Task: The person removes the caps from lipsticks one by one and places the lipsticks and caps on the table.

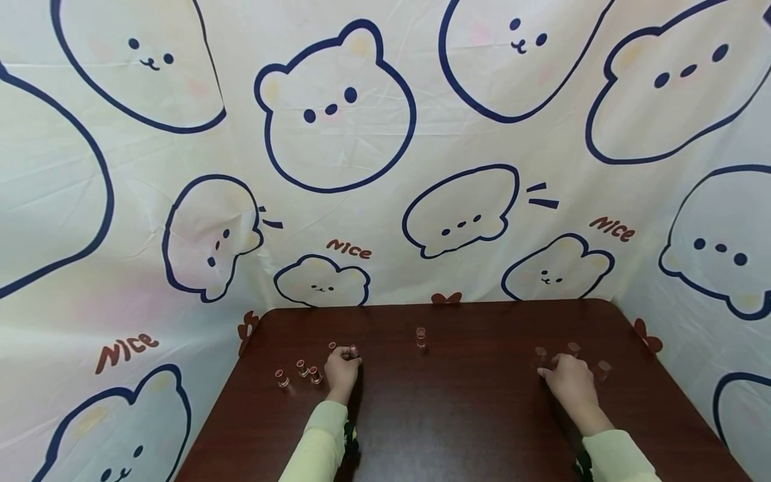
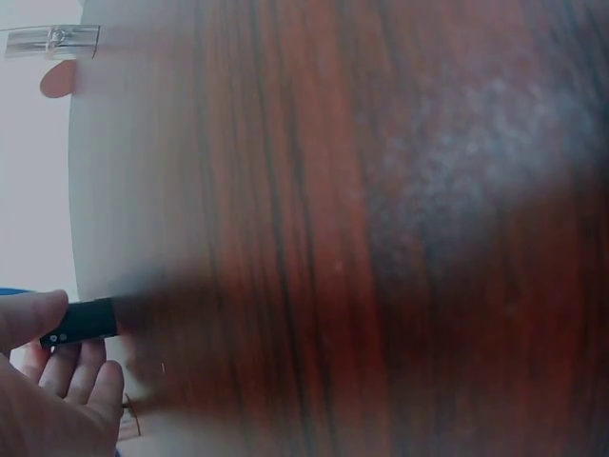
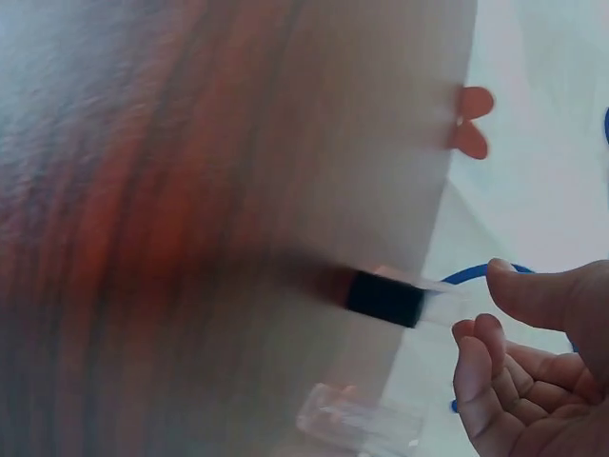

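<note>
In the head view my left hand (image 1: 341, 373) is at the left of the table, beside several small clear tubes (image 1: 316, 375) with reddish tops. The left wrist view shows its thumb and fingers pinching a small black block-like piece (image 2: 88, 322) with pale marks. My right hand (image 1: 569, 383) is over the right side, among a few clear pieces (image 1: 604, 370). In the right wrist view a small piece, black below (image 3: 385, 298) and clear above, stands just beyond the parted thumb and fingers. Another clear piece (image 3: 357, 419) stands near it. What the piece is exactly cannot be told.
A single clear tube (image 1: 421, 339) stands at the back middle of the dark brown wooden table (image 1: 458, 415). A pale cloth (image 1: 385, 221) printed with bear outlines hangs behind the table and along both sides.
</note>
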Tool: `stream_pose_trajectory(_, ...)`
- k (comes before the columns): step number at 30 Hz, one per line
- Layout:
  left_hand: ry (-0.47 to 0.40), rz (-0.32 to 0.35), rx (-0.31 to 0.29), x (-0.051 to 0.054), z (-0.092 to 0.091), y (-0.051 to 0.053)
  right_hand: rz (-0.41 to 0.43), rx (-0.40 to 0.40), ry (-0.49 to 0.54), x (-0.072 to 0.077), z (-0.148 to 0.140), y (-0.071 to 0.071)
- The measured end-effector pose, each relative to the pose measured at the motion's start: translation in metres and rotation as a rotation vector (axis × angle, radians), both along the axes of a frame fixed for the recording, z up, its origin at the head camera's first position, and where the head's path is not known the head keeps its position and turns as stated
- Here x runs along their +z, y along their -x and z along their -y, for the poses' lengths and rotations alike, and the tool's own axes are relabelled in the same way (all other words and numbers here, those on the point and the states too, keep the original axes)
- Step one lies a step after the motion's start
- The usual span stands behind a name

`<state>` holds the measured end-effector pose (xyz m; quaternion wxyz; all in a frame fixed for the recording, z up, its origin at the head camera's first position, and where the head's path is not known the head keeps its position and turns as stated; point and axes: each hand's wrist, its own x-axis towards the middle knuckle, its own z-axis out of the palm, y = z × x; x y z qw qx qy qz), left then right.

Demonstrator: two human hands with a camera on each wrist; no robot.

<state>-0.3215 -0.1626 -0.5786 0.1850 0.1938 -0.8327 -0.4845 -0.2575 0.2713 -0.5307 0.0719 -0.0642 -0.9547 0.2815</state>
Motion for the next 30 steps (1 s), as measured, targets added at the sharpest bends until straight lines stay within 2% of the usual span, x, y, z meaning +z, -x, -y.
stream_pose_trajectory(6, -0.014, 0.009, -0.002, -0.001, 0.001, 0.001, -0.019, 0.019, 0.026, 0.017, 0.015, 0.002)
stream_pose_trajectory(13, 0.019, 0.015, -0.009, 0.001, 0.000, 0.000, -0.072, 0.053, 0.053, 0.029, 0.041, 0.014)
stream_pose_trajectory(22, 0.051, 0.032, -0.019, 0.004, -0.001, -0.001, -0.080, 0.124, 0.096, 0.029, 0.083, 0.037)
stream_pose_trajectory(30, 0.077, 0.042, -0.014, 0.003, -0.001, 0.000, -0.111, 0.242, 0.148, 0.018, 0.122, 0.060)
